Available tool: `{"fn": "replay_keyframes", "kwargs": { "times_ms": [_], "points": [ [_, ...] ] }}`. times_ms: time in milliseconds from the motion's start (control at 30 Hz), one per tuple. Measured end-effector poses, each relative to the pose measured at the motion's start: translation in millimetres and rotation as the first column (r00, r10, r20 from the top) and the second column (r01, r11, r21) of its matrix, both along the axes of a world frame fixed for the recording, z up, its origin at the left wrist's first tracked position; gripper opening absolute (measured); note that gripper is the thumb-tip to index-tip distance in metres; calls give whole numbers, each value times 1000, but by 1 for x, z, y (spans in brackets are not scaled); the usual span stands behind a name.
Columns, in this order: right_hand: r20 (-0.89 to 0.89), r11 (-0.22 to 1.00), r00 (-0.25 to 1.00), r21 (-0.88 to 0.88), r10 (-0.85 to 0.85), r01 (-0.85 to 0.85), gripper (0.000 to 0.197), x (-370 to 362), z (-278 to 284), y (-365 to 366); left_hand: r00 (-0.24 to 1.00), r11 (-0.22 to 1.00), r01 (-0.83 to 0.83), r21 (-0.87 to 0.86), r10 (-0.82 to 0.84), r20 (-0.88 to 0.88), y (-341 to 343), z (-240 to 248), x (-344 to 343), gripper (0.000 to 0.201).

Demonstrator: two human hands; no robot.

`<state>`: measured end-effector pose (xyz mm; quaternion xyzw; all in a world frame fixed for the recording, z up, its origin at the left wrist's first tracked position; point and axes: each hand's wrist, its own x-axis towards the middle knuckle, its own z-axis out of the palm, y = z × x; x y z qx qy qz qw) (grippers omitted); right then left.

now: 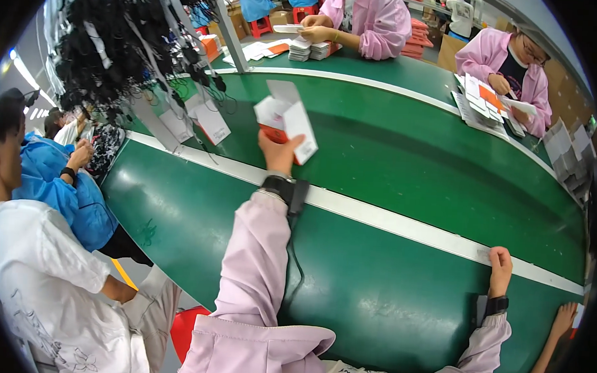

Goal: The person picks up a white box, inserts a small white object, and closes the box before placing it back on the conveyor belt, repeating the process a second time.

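Note:
My left hand [280,152] is stretched out over the green belt [393,157], its fingers closed around the lower part of a small white and orange box [302,130]. The box is tilted, with its white flap standing up and its top unfolded. Further right, my right hand [500,262] rests at the white strip [390,222] along the belt's near edge. Its fingers are curled together, and a small pale patch shows beside the fingertips; whether they pinch anything is too small to tell.
Two more open boxes, one white and orange [211,124], sit on the belt at the left, below a hanging mass of black cables [111,45]. Across the belt, co-workers handle white cards [301,48] and flat boxes [482,98]. Another person's hand [563,319] lies at far right.

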<state>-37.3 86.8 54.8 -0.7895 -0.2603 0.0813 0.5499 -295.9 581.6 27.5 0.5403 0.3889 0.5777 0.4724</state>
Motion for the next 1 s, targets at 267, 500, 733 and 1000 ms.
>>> {"fn": "replay_keyframes", "kwargs": {
  "times_ms": [267,500,733,1000],
  "points": [
    [-31,928,931,94,365,-361,9,-63,29,42,930,932,359,-51,-362,-59,-174,28,32,93],
    [150,759,801,259,579,-598,53,-89,49,71,779,779,626,-17,-625,44,-256,48,22,63],
    [183,794,869,353,459,-494,67,-91,57,56,561,580,814,28,-798,219,-286,75,51,32],
    [328,798,804,191,497,-571,55,-87,62,54,493,522,853,26,-820,291,-308,94,61,10]
  ]
}}
